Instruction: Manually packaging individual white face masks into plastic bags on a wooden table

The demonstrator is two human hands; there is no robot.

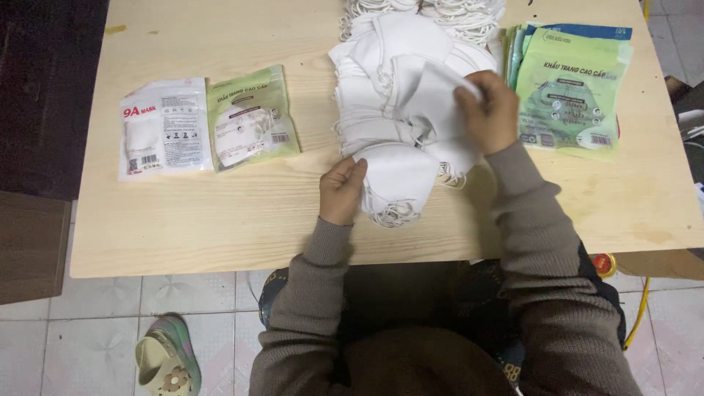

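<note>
Two flat pouches lie side by side on the worktop (220,213), left area: white pouch (163,128) with red and black print, and green pouch (251,117) with a white panel, touching edges. Far right: fanned stack of green pouches (568,92), blue-edged ones underneath.

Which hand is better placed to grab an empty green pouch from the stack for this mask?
Probably the right hand. It pinches the top white mask right beside the stack of green pouches on the table's right side. The left hand rests on the near edge of the mask pile, farther away.
</note>
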